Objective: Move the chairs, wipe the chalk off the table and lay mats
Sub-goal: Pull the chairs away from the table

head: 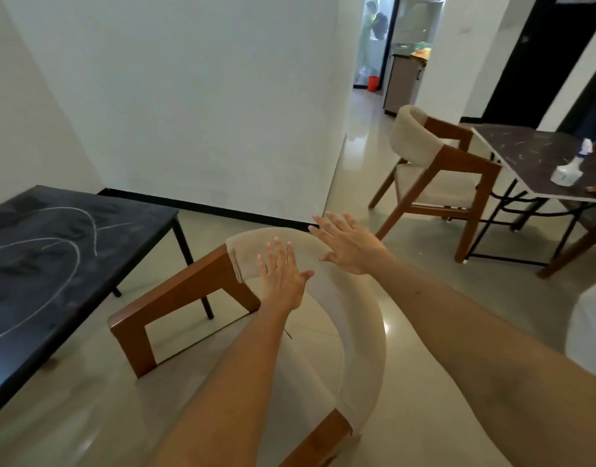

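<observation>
A wooden armchair with a cream padded curved back stands right below me, beside a black table at the left that carries white chalk lines. My left hand is spread flat over the chair's backrest, fingers apart, holding nothing. My right hand hovers open just past the backrest's far edge, fingers apart. A second matching armchair sits tucked at a dark marble-patterned table at the right, which bears chalk scribbles.
A white spray bottle lies on the marble table. A white wall corner juts out ahead. A corridor beyond leads to a cabinet and a red bucket, where a person stands. A white bag sits at the right edge.
</observation>
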